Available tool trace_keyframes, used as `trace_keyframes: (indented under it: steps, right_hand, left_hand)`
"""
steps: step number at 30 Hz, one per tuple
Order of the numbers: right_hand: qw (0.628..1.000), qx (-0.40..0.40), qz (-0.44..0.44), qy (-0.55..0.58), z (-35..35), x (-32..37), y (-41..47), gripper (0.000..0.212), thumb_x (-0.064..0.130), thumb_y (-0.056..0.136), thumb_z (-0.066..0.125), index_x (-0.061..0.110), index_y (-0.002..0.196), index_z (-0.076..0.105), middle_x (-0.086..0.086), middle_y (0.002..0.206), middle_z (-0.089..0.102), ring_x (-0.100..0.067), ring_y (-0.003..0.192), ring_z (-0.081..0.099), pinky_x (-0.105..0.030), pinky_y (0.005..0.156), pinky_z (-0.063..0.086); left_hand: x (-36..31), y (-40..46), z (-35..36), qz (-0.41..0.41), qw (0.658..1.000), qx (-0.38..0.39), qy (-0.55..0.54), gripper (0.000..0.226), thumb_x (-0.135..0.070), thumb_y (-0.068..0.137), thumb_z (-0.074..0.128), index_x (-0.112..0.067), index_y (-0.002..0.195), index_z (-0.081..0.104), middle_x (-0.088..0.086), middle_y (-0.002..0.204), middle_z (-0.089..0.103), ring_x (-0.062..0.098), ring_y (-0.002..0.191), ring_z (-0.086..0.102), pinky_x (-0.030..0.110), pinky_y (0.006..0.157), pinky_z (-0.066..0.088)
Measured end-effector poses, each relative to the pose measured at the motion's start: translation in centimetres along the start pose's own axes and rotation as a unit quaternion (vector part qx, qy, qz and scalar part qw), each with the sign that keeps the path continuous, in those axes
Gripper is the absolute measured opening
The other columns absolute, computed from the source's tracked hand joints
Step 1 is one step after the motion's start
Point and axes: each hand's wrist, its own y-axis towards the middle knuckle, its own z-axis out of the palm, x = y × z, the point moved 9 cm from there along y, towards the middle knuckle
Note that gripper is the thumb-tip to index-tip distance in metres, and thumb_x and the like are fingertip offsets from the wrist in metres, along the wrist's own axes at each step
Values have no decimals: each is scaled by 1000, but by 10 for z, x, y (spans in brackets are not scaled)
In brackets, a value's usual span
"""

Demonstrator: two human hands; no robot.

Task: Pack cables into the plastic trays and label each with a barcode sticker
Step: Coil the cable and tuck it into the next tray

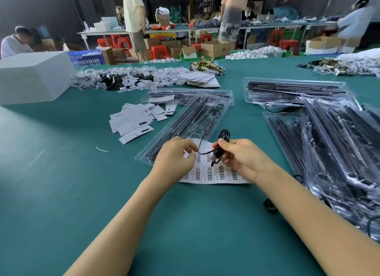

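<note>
A clear plastic tray [185, 123] with black rods and a small controller lies slanted on the green table in front of me. Its near end rests on a white sheet of barcode stickers [218, 174]. My right hand [240, 159] grips a coiled black cable [223, 137] with its USB plug hanging down over the sheet. My left hand [175, 158] pinches the thin cable strand between thumb and fingers, just left of the plug. Both hands hover over the sticker sheet.
Stacks of filled clear trays [337, 148] cover the right side. Loose white cards [133, 121] lie left of the tray. A white box [30, 76] stands at the far left. Bagged small parts [127, 78] and brass pieces [207, 66] lie farther back. People stand beyond the table.
</note>
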Motion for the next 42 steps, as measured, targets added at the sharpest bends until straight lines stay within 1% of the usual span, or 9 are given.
trace_keyframes:
  steps: [3,5,14,20,27,31,35,38,42]
  right_hand:
    - [999,-1,29,15,0,-4,2,21,12,95,57,0,82,67,-6,61,65,-4,41,46,-16,40,42]
    - [999,6,42,13,1,-4,2,21,12,95,56,-1,83,66,-7,58,66,-4,41,46,-16,39,41]
    - [989,67,109,-73,18,-12,-2,19,10,95,56,-3,86,66,-9,67,61,-6,43,46,-15,39,39]
    - [983,80,139,-91,14,-13,-5,15,8,94,57,-1,83,61,-7,60,62,-7,42,48,-16,38,40]
    - [983,65,158,-62,7,-17,-11,17,6,94,57,2,78,58,-6,56,60,-8,40,47,-16,36,38]
    - [983,45,180,5,2,-22,-13,22,6,96,52,4,74,54,-5,53,57,-6,37,45,-15,34,36]
    - [981,36,186,30,2,-24,-12,24,5,98,48,4,74,50,-6,51,56,-6,35,43,-13,33,35]
    - [981,28,188,43,0,-25,-11,24,6,98,48,2,75,50,-7,51,57,-7,34,44,-14,32,35]
    - [978,25,198,60,-4,-25,-11,23,7,97,50,1,75,51,-8,57,57,-7,36,45,-14,33,36]
  left_hand:
    - [4,-2,1,-6,991,15,130,37,-45,80,65,-29,113,58,-5,104,45,21,100,46,34,87,39]
    - [3,-3,-1,1,985,8,171,39,-47,80,64,-27,112,58,-5,106,48,23,95,50,32,78,39]
    - [-8,-7,-8,24,977,-74,200,30,-54,78,63,-25,84,59,-6,88,54,20,80,54,25,61,31]
    - [-16,-9,-2,44,979,-87,178,37,-56,74,66,-19,78,65,-3,82,59,23,75,58,28,64,44]
    - [-23,-17,2,23,979,-112,170,35,-53,75,67,-18,72,63,-2,77,55,25,70,57,26,56,36]
    - [-36,-22,0,61,979,-125,152,20,-46,83,64,-26,86,68,-6,86,61,22,78,58,26,58,30]
    - [-53,-26,5,136,969,-120,166,18,-23,80,65,-13,66,68,-1,68,63,29,80,58,34,66,39]
    - [-46,-25,7,107,982,-111,110,18,-20,81,67,-10,66,69,0,66,63,29,77,53,39,68,43]
    - [-52,-26,9,155,978,-116,79,14,-13,79,73,-8,66,71,2,62,60,29,67,51,41,60,46]
